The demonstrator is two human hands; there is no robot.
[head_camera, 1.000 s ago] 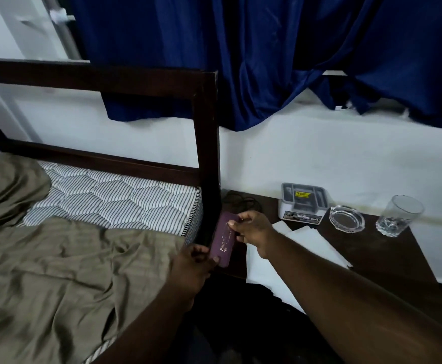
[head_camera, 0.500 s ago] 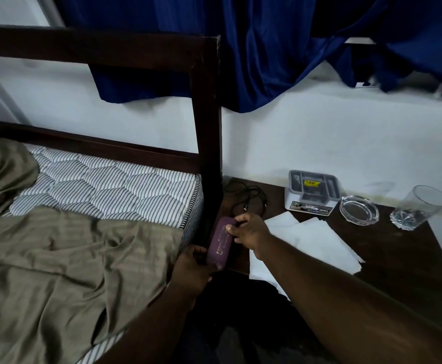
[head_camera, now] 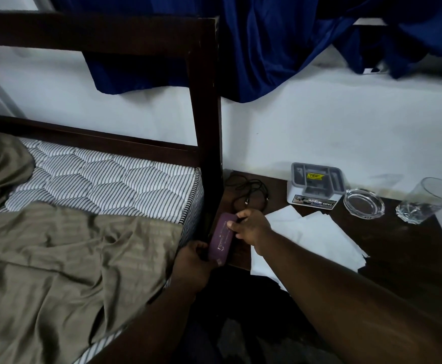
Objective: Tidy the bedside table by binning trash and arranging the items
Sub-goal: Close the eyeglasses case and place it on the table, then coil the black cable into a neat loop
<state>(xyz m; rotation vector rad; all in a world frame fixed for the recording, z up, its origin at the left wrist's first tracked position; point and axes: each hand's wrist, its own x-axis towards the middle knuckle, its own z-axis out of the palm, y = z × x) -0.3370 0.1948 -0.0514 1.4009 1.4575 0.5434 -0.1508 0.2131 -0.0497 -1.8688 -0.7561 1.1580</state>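
A purple case (head_camera: 221, 239) with pale lettering sits at the left front corner of the dark bedside table (head_camera: 398, 253), right beside the bedpost. My left hand (head_camera: 195, 261) holds its near end from below. My right hand (head_camera: 250, 228) pinches its far end between fingers and thumb. White paper sheets (head_camera: 317, 240) lie spread over the table's middle. A black cable (head_camera: 251, 191) lies coiled at the back left. A grey and white organiser box (head_camera: 315, 186), a glass ashtray (head_camera: 363, 206) and a drinking glass (head_camera: 426, 200) stand in a row along the back.
The dark wooden bedpost (head_camera: 206, 122) rises right against the table's left edge. A striped mattress (head_camera: 104, 179) with an olive sheet (head_camera: 70, 258) fills the left. A blue curtain (head_camera: 267, 43) hangs above the white wall. The floor below the table front is dark.
Both hands have lowered the purple case toward the table's left front corner, and the view has tilted down and closer. The other items have not moved.
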